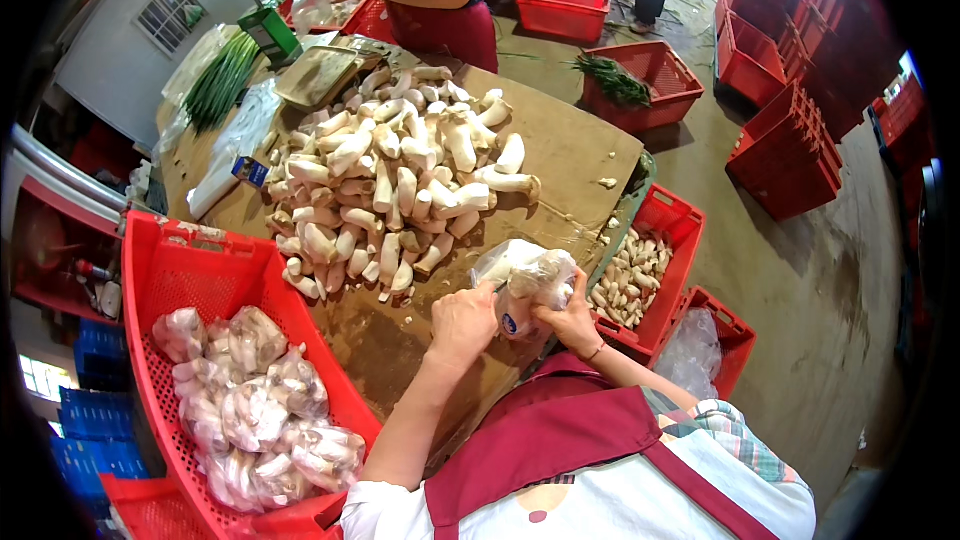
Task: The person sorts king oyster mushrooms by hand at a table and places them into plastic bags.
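Observation:
A clear plastic bag with king oyster mushrooms in it is between my hands at the near edge of the cardboard-covered table. My left hand has its fingers closed on the bag's left side. From the right, my right hand grips the bag, thumb and fingers around its filled part. A big heap of loose king oyster mushrooms lies just beyond on the cardboard. To the left, a red plastic crate holds several filled mushroom bags.
Right of the table, a red crate holds small mushroom pieces, beside another with plastic bags. Green onions, a green scale and flat plastic bags lie at the far left. A co-worker in an apron stands across the table.

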Demonstrator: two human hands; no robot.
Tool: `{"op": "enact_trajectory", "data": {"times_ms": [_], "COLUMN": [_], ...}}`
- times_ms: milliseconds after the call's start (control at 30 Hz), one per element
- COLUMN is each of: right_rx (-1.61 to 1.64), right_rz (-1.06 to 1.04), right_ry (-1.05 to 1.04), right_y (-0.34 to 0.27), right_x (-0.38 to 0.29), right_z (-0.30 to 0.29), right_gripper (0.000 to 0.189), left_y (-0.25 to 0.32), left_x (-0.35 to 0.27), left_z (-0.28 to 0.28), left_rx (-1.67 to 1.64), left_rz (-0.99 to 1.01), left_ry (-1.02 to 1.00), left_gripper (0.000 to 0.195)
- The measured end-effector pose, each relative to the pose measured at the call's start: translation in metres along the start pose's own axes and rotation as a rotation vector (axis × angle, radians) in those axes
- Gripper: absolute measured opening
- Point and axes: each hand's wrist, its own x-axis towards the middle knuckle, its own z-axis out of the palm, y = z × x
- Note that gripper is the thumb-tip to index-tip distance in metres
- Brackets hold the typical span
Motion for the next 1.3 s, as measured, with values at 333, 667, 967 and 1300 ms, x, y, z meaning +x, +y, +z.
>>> {"op": "enact_trajectory", "data": {"times_ms": [333, 667, 967, 1300], "right_rx": [-0.024, 0.089, 0.286, -0.946], "right_rz": [0.008, 0.209, 0.492, -0.746], "right_ry": [0.082, 0.098, -0.099, -0.11], "right_y": [0.013, -0.007, 0.049, -0.033], "right_x": [0.007, 0.023, 0.014, 0.009], "right_z": [-0.003, -0.005, 0.013, 0.009], "right_gripper": [0.081, 0.077, 0.076, 0.076], "left_y": [-0.004, -0.054, -0.11, -0.052], "left_x": [-0.026, -0.117, -0.111, -0.047], "left_z": [0.026, 0.051, 0.042, 0.064], "left_rx": [-0.081, -0.134, 0.108, -0.377], "left_rz": [-0.095, -0.218, -0.237, -0.033], "left_ry": [-0.004, 0.177, 0.384, 0.272], "left_gripper": [0.018, 0.014, 0.05, 0.064]}}
